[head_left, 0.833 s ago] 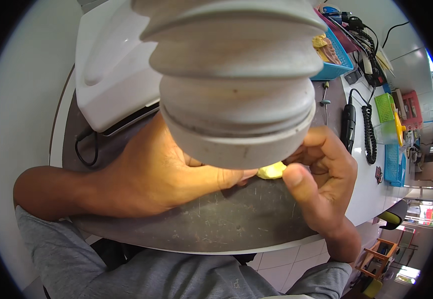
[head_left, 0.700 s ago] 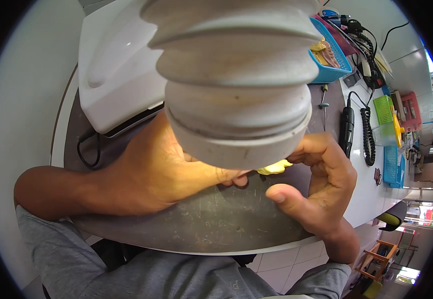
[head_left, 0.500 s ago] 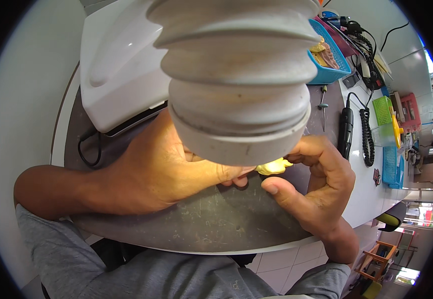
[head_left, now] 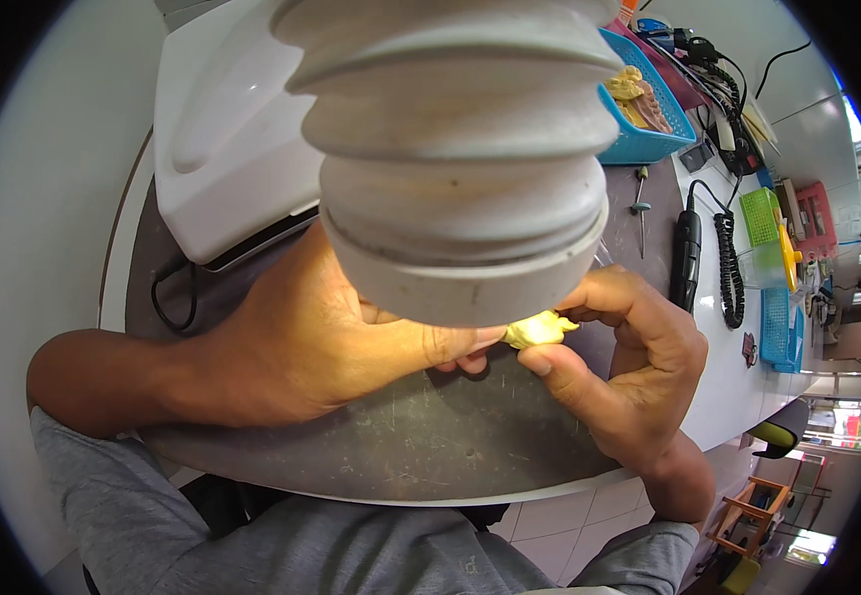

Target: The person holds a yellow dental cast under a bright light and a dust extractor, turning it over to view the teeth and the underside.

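Beneath the grey ribbed hose nozzle (head_left: 465, 268), a small yellow dental cast piece (head_left: 539, 329) with an uneven edge is held in bright light. My left hand (head_left: 351, 342) grips its left end between thumb and fingers, partly hidden by the nozzle. My right hand (head_left: 629, 357) is curled at the other end, with the thumb at its near side and the forefinger on its far right. What the right hand's other fingers do behind the piece is hard to see.
A white machine housing (head_left: 232, 129) stands at the back left. Back right is a blue basket (head_left: 648, 149) with yellow casts and a pink piece. A thin-shafted tool (head_left: 640, 210) and a black handpiece (head_left: 686, 253) with a coiled cable (head_left: 728, 268) lie to the right.
The nozzle appears slightly further left in view, so more of the yellow cast piece shows. My right thumb is now closer against the piece. Both hands otherwise stay nearly in place.
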Demonstrator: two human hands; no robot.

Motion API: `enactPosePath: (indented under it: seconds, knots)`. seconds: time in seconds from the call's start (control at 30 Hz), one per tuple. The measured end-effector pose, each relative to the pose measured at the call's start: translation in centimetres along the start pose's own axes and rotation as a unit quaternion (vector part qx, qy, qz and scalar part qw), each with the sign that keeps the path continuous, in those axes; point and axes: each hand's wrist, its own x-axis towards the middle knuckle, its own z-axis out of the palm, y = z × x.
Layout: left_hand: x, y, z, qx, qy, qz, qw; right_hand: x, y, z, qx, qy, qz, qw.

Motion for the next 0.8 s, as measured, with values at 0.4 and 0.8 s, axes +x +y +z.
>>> enactPosePath:
  seconds: [0.4, 0.8]
  knots:
    - [0.1, -0.5, -0.1, 0.003, -0.031, 0.034, 0.999, 0.4, 0.3, -0.6, -0.039, -0.052, -0.052, 0.997]
    - [0.2, -1.2, -0.2, -0.053, -0.017, 0.028, 0.998, 0.5, 0.4, -0.7, -0.023, -0.058, -0.040, 0.997]
